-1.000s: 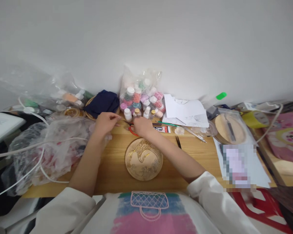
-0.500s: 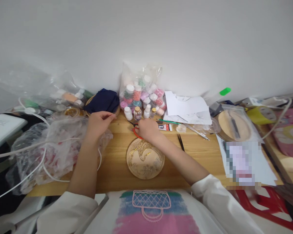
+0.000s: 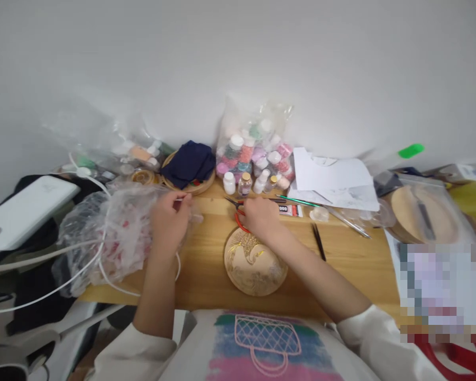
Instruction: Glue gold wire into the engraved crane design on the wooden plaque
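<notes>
My right hand is closed around a small pair of scissors with orange handles. The dark blades point up and left on the table. Just below that hand lies a round wooden disc with a raised gold bird-like design. My left hand is held in a pinch, thumb against fingers, over the edge of a crumpled clear plastic bag. Anything between those fingertips is too small to make out. Behind the left hand sits a folded navy cloth on a round wooden hoop or tray.
Small bottles stand before a bag of colourful jars. To the right lie a glue tube, black tweezers, a green pen-like tool and white papers. White cables and a white device occupy the left.
The view has turned left, so everything sits further right. My left hand has drawn back slightly toward me and away from the navy cloth. The right hand stays at the scissors.
</notes>
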A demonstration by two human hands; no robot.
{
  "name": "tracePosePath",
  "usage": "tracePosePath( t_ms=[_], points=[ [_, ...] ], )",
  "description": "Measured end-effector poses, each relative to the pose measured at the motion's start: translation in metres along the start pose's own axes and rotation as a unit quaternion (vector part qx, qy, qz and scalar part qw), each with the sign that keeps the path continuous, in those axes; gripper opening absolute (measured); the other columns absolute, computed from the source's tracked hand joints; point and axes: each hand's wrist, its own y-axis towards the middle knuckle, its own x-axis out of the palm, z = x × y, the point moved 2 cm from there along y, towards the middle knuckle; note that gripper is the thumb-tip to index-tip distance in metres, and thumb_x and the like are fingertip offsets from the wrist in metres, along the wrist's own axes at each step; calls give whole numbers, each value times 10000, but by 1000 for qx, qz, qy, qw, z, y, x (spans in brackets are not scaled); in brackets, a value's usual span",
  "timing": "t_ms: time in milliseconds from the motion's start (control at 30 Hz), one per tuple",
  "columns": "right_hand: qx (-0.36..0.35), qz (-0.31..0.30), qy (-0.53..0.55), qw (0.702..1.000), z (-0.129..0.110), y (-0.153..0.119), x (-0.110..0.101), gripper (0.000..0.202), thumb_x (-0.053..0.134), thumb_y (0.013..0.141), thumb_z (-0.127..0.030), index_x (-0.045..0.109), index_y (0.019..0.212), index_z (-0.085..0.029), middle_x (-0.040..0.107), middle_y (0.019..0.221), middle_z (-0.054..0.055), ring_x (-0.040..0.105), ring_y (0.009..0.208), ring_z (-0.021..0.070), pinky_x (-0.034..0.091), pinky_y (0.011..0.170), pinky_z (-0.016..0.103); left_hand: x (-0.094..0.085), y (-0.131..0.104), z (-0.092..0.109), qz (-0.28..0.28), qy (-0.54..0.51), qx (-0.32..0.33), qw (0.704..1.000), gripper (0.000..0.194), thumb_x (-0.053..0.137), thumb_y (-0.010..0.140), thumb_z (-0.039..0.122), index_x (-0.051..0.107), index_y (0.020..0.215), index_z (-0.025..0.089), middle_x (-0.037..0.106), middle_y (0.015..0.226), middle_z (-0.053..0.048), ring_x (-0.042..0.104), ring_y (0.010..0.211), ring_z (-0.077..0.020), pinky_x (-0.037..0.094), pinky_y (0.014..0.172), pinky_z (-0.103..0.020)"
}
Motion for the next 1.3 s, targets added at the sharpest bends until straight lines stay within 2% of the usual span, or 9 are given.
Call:
tracePosePath(
  t_ms=[100,333,467,567,733,867,1000,1167,1300],
  points=[
    [13,-10,-12,1000,-4,1,2,305,508,920,-287,717,1094,-149,718,1093,206,697,1030,263,523,834,331,-1,-9,-11,-16,19,11,1000,162,533,854,297,669,862,209,721,863,-45,666,811,-220,514,818,-376],
    [57,-59,-66,994,-10,1,5,308,497,916,-329,737,1059,-199,735,1061,172,704,994,259,517,769,304,2,-12,-26,-99,62,131,985,165,508,850,216,667,812,231,704,1094,-52,635,1058,-238,505,950,-381],
    [82,-84,-100,988,-10,3,3,331,468,924,-324,732,1052,-171,730,1048,191,709,981,276,512,742,312,5,-12,-34,-159,103,177,966,172,514,865,194,677,818,221,705,1111,-65,635,1060,-250,511,954,-409],
    [100,-105,-113,983,-10,2,1,343,459,931,-342,721,1046,-153,723,1071,198,710,976,288,511,745,329,3,-13,-36,-181,123,212,953,193,495,886,163,681,865,208,705,1120,-83,639,1064,-252,515,961,-420],
    [105,-94,-105,984,-17,-1,-1,369,447,931,-404,711,1020,-161,740,994,183,717,950,308,508,737,348,-2,-13,-33,-213,128,225,942,210,488,891,130,683,926,199,697,1136,-96,651,1045,-238,537,929,-410],
    [87,-110,-95,985,-29,0,1,336,456,920,-345,716,1000,-148,737,1015,186,716,968,301,506,734,336,-5,-16,-32,-216,126,223,942,233,477,887,111,688,915,207,695,1123,-92,650,1036,-236,537,916,-407],
    [81,-85,-98,988,-31,-5,2,359,456,920,-371,720,994,-140,735,1002,201,715,965,304,502,731,334,-6,-20,-34,-214,140,223,941,228,480,896,124,689,951,196,700,1102,-100,636,1049,-259,515,919,-421],
    [93,-36,-96,990,-11,-27,4,366,423,934,-392,702,1011,-168,741,989,169,717,935,293,478,697,325,-8,-27,-33,-202,213,209,933,205,484,901,135,681,915,189,700,1078,-95,628,1022,-266,480,895,-408],
    [127,-21,-75,989,32,-50,11,383,391,935,-420,699,937,-193,743,937,159,717,888,291,445,675,335,-14,-37,-31,-167,257,186,933,209,481,906,151,683,867,188,709,996,-103,604,1020,-309,448,872,-459]
  ],
)
